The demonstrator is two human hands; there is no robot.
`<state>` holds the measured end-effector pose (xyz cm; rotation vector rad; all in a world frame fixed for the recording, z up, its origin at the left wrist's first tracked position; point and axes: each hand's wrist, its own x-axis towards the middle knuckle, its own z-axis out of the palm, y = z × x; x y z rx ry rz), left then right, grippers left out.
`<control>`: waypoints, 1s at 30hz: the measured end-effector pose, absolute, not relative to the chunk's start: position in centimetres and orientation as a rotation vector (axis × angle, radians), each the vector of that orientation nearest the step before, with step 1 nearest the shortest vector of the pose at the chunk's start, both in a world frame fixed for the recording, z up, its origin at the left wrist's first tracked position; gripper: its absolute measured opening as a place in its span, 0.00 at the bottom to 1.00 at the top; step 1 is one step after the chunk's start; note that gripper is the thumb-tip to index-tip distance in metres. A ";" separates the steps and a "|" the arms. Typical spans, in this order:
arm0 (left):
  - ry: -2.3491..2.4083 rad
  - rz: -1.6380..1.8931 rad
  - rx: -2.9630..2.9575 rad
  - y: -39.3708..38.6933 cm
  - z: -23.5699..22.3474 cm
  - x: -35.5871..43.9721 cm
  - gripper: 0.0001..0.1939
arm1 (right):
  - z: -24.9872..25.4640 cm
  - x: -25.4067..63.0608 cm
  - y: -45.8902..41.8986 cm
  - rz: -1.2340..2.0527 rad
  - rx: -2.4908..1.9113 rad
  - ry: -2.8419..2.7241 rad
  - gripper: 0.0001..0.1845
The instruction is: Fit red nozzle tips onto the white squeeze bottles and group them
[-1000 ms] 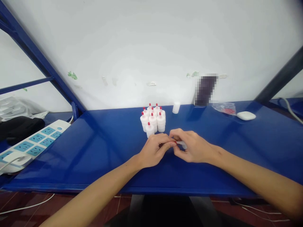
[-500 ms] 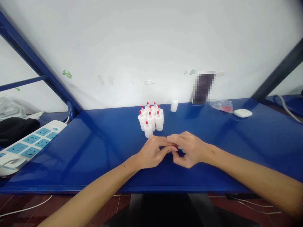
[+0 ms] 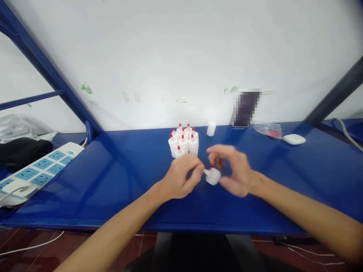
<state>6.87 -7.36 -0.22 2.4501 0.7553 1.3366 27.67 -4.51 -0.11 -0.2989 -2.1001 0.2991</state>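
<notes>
My left hand (image 3: 184, 175) is closed in a pinch, its fingertips at the spout of a small white dropper bottle (image 3: 213, 176). That bottle is tilted, its spout pointing left toward the fingers. Around its right side curves my right hand (image 3: 234, 170), thumb and fingers apart and slightly blurred. A small red spot shows by the right fingers above the bottle; I cannot tell whether it is a loose cap. Beyond the left hand stands a cluster of several white bottles with red tips (image 3: 183, 141), the nearest partly hidden by that hand.
A white cylinder (image 3: 211, 129) stands near the wall. To its right are a propped, pixelated dark phone (image 3: 246, 109), a clear plastic bag with red pieces (image 3: 269, 130) and a white rounded object (image 3: 294, 139). A power strip (image 3: 47, 166) lies at the left, beside a black case (image 3: 25, 151).
My right hand has opened and drawn away from the left, exposing the white bottle between them. The left hand stays pinched. The view has shifted slightly.
</notes>
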 end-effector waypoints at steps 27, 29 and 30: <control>1.393 1.309 2.824 -2.9 2.6 2.8 0.21 | -1.9 28.4 7.4 0.997 -1.181 -1.463 0.15; 1.180 1.495 2.812 -3.7 2.6 3.2 0.20 | -1.9 28.9 6.3 0.994 -1.170 -1.527 0.18; 1.060 1.526 2.817 -4.2 2.6 3.5 0.20 | -1.9 29.1 5.8 1.011 -1.149 -1.525 0.19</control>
